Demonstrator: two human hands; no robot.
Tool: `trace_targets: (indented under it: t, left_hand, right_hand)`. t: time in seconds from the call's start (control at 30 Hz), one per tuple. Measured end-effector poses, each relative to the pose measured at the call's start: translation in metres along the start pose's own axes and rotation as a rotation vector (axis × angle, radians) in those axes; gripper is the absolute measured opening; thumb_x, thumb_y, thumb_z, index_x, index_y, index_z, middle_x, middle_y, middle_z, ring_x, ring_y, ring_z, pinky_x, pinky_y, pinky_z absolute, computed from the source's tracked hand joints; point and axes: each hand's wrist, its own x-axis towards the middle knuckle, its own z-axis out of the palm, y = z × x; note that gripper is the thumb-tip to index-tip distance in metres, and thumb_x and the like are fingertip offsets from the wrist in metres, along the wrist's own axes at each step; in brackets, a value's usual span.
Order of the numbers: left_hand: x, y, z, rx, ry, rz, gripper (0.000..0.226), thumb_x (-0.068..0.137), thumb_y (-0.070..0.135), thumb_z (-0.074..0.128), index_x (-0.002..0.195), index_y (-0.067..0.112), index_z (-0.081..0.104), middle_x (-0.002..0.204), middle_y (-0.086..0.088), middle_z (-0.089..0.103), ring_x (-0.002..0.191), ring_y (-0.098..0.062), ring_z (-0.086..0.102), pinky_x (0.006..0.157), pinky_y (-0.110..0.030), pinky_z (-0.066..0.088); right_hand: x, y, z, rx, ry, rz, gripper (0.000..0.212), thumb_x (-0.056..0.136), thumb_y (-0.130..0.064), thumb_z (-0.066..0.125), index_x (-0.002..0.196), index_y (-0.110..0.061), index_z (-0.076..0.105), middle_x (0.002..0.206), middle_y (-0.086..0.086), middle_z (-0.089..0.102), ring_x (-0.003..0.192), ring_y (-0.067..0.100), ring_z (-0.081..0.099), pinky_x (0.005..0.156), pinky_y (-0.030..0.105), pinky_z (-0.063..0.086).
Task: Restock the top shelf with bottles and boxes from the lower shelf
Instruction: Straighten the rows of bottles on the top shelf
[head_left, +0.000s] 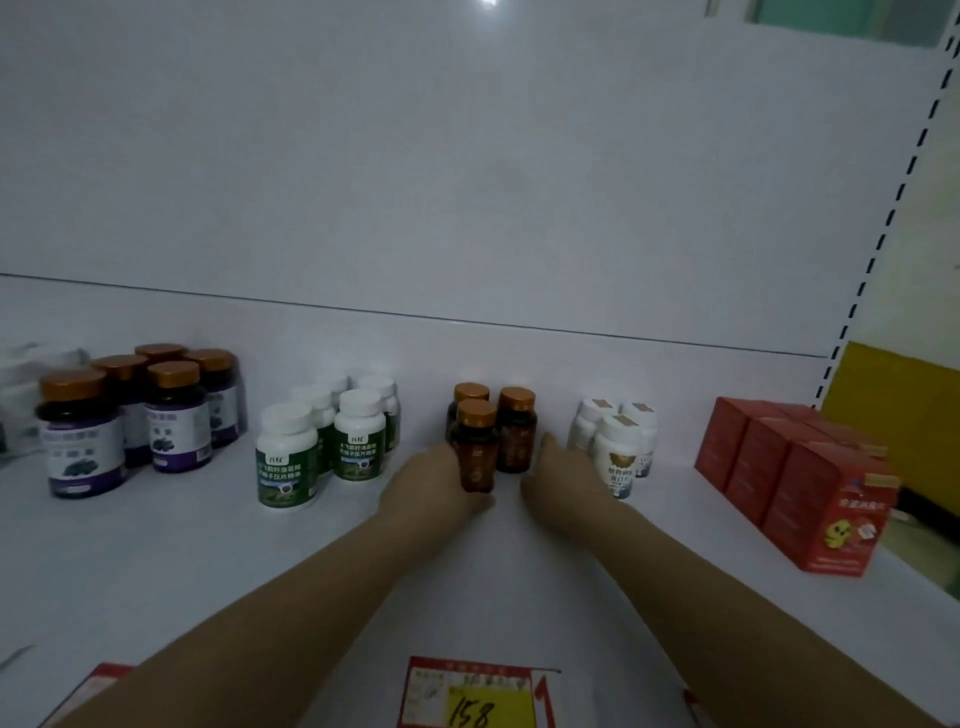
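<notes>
Head view shows the front brown bottle upright at the middle of the white shelf, just before the other brown bottles, with the left hand curled round its left side and the right hand loosely open just right of the cluster, green-labelled bottles and white bottles flanking.

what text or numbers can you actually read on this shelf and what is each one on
"158": handwritten on the yellow price tag at the shelf's front edge.
Printed lines above it on that tag: too blurred to read.
Labels on the purple-label bottles, green-label bottles, amber bottles, white bottles and red boxes: Chinese characters, too blurred to read.
</notes>
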Motion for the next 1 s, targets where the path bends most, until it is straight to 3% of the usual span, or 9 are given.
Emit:
trace_targets:
  t: [0.07, 0.37, 0.63, 0.8, 0.9, 0.97, 1.0]
  left_hand:
    - [0.004, -0.004, 0.003, -0.002, 0.011, 0.039, 0.035, 0.084, 0.036, 0.064, 0.111, 0.014, 0.059, 0.110, -0.007, 0.066, 0.099, -0.023, 0.063, 0.083, -0.031, 0.051]
    - [0.013, -0.015, -0.002, 0.016, -0.094, 0.080, 0.043, 0.088, 0.034, 0.061, 0.122, 0.010, 0.051, 0.122, -0.011, 0.060, 0.111, -0.025, 0.058, 0.094, -0.036, 0.048]
    - [0.009, -0.015, -0.006, -0.108, -0.104, 0.006, 0.049, 0.085, 0.029, 0.066, 0.123, 0.003, 0.048, 0.123, -0.014, 0.059, 0.111, -0.027, 0.058, 0.090, -0.030, 0.046]
    - [-0.020, -0.010, -0.025, -0.007, -0.144, 0.005, 0.051, 0.086, 0.022, 0.066, 0.128, 0.002, 0.044, 0.132, -0.013, 0.050, 0.120, -0.024, 0.051, 0.092, -0.026, 0.044]
    - [-0.041, -0.014, -0.046, 0.008, -0.183, 0.024, 0.051, 0.082, 0.025, 0.070, 0.124, 0.004, 0.050, 0.129, -0.011, 0.055, 0.116, -0.022, 0.055, 0.094, -0.029, 0.046]
    - [-0.053, -0.025, -0.065, -0.040, -0.170, -0.031, 0.041, 0.082, 0.025, 0.070, 0.115, 0.002, 0.059, 0.112, -0.012, 0.065, 0.102, -0.022, 0.063, 0.087, -0.031, 0.052]
    - [-0.059, -0.034, -0.076, -0.071, -0.171, -0.086, 0.032, 0.083, 0.023, 0.070, 0.105, 0.001, 0.063, 0.099, -0.011, 0.069, 0.090, -0.022, 0.067, 0.079, -0.029, 0.055]
  right_hand:
    - [0.001, -0.003, 0.006, -0.053, 0.009, 0.006, 0.034, 0.095, -0.016, 0.041, 0.128, -0.007, 0.039, 0.121, 0.018, 0.057, 0.112, 0.033, 0.053, 0.093, 0.036, 0.043]
    - [0.007, -0.007, 0.012, -0.144, -0.037, 0.085, 0.038, 0.097, -0.018, 0.034, 0.134, -0.009, 0.036, 0.130, 0.018, 0.051, 0.126, 0.034, 0.041, 0.109, 0.041, 0.032]
    - [0.003, -0.013, 0.010, -0.283, -0.094, 0.060, 0.031, 0.099, -0.017, 0.033, 0.126, -0.007, 0.044, 0.128, 0.014, 0.055, 0.119, 0.030, 0.050, 0.105, 0.038, 0.033]
    - [-0.036, -0.024, -0.011, -0.366, -0.225, -0.024, 0.033, 0.099, -0.015, 0.035, 0.126, -0.003, 0.050, 0.133, 0.013, 0.051, 0.124, 0.026, 0.048, 0.109, 0.035, 0.034]
    - [-0.059, -0.042, -0.022, -0.354, -0.268, -0.116, 0.023, 0.098, -0.017, 0.042, 0.110, -0.005, 0.057, 0.115, 0.009, 0.057, 0.101, 0.021, 0.056, 0.089, 0.026, 0.044]
    - [-0.064, -0.063, -0.025, -0.274, -0.264, -0.179, 0.019, 0.096, -0.020, 0.046, 0.085, -0.008, 0.057, 0.087, 0.004, 0.055, 0.074, 0.014, 0.051, 0.065, 0.018, 0.042]
    - [-0.065, -0.075, -0.025, -0.225, -0.265, -0.210, 0.021, 0.096, -0.021, 0.047, 0.084, -0.007, 0.056, 0.083, 0.003, 0.052, 0.072, 0.014, 0.049, 0.061, 0.018, 0.039]
